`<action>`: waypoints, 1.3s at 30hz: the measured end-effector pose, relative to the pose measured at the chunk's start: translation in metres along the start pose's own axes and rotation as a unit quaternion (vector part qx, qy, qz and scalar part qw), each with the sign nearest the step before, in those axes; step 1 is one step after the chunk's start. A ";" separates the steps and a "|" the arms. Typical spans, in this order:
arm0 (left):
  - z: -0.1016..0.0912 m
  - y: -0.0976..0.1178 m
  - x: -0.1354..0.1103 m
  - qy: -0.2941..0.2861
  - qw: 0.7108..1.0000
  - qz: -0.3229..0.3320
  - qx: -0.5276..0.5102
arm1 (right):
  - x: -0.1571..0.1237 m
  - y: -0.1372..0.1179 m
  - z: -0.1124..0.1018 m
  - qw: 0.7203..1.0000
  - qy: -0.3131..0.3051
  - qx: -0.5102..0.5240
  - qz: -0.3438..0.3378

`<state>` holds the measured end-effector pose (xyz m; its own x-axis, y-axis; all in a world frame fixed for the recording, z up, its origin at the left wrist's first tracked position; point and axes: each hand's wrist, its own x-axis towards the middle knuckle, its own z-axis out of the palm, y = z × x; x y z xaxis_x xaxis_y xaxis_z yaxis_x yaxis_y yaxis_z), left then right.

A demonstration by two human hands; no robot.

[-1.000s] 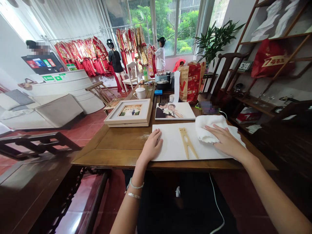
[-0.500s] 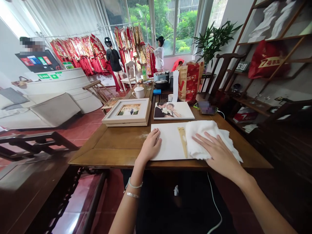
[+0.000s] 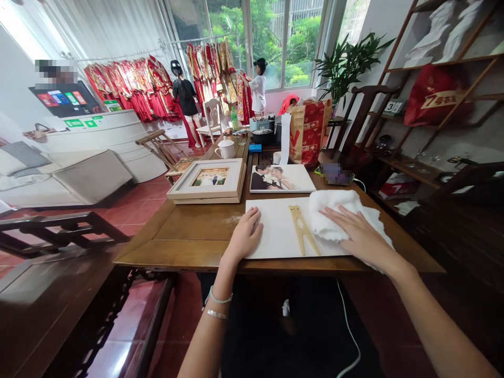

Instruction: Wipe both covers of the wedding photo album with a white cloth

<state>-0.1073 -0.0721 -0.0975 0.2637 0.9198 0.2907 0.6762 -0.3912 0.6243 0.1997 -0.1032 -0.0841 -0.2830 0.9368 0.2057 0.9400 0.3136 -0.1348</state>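
Note:
A white panel lies flat at the front edge of the wooden table. My left hand rests on the panel's left end, fingers stretched out and holding nothing. On the right, my right hand lies flat with spread fingers on a crumpled white cloth, which covers the panel's right end and hangs past it. Between the hands, a flat cream piece shaped like a long-legged cat lies on the panel, its two legs toward me.
Behind the panel lie a photo print and stacked white picture frames. Further back stand a lidded cup, a paper bag and a phone on a cable. Two people stand by racks of red garments.
My right hand has slid the cloth to the right across the panel. The cat-shaped piece, partly covered before, now shows both legs. My left hand stays on the panel.

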 end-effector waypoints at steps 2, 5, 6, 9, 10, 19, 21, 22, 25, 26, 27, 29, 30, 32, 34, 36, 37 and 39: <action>0.000 0.000 0.000 0.001 1.000 0.000 -0.002 | 0.026 0.010 0.001 1.000 -0.013 -0.009 0.024; 0.000 -0.001 0.001 0.001 1.000 0.001 -0.003 | 0.058 0.020 0.002 0.998 -0.026 -0.018 0.048; 0.000 -0.001 0.001 0.002 1.000 0.001 -0.003 | 0.064 0.021 0.002 0.998 -0.027 -0.019 0.051; 0.000 -0.001 0.000 0.003 1.000 -0.002 -0.002 | 0.068 0.020 0.002 0.998 -0.023 -0.023 0.054; 0.000 -0.001 0.000 0.002 1.000 -0.002 -0.001 | 0.066 0.018 0.002 0.998 -0.023 -0.025 0.053; 0.000 0.001 0.001 -0.006 1.000 -0.006 0.010 | -0.028 -0.005 -0.001 0.997 0.023 -0.066 -0.024; 0.001 0.002 0.001 -0.007 1.000 -0.005 0.010 | -0.053 -0.011 -0.002 0.996 0.037 -0.063 -0.055; 0.001 0.003 0.001 -0.008 1.000 -0.006 0.010 | -0.062 -0.013 -0.003 0.995 0.040 -0.061 -0.068; 0.002 0.004 0.002 -0.014 1.000 -0.008 0.015 | -0.073 -0.012 -0.007 0.994 0.028 -0.050 -0.088; 0.002 0.004 0.002 -0.014 1.000 -0.008 0.017 | -0.071 -0.010 -0.009 0.995 0.018 -0.043 -0.089; 0.003 0.004 0.003 -0.014 1.000 -0.008 0.018 | -0.066 -0.007 -0.010 0.995 0.007 -0.036 -0.087; 0.004 0.004 0.003 -0.011 1.000 -0.008 0.014 | -0.048 0.000 -0.013 0.997 -0.018 -0.027 -0.072; 0.004 0.004 0.003 -0.009 1.000 -0.007 0.011 | -0.037 0.003 -0.013 0.998 -0.029 -0.025 -0.059; 0.004 0.003 0.003 -0.006 1.000 -0.005 0.005 | -0.011 0.009 -0.014 0.998 -0.047 -0.023 -0.030; 0.005 0.002 0.003 -0.005 1.000 -0.004 0.003 | 0.017 0.012 -0.013 0.998 -0.061 -0.021 -0.004; 0.005 0.002 0.003 -0.007 1.000 -0.005 0.004 | 0.042 0.011 -0.012 0.997 -0.071 -0.023 0.022; 0.005 0.002 0.003 -0.007 1.000 -0.006 0.006 | 0.053 0.009 -0.011 0.996 -0.073 -0.026 0.034; 0.005 0.002 0.003 -0.005 1.000 -0.005 0.005 | 0.068 0.002 -0.009 0.996 -0.073 -0.031 0.049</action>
<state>-0.1019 -0.0696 -0.0990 0.2629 0.9242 0.2770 0.6858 -0.3809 0.6202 0.1840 -0.0409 -0.0614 -0.2092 0.9765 0.0517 0.9733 0.2130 -0.0854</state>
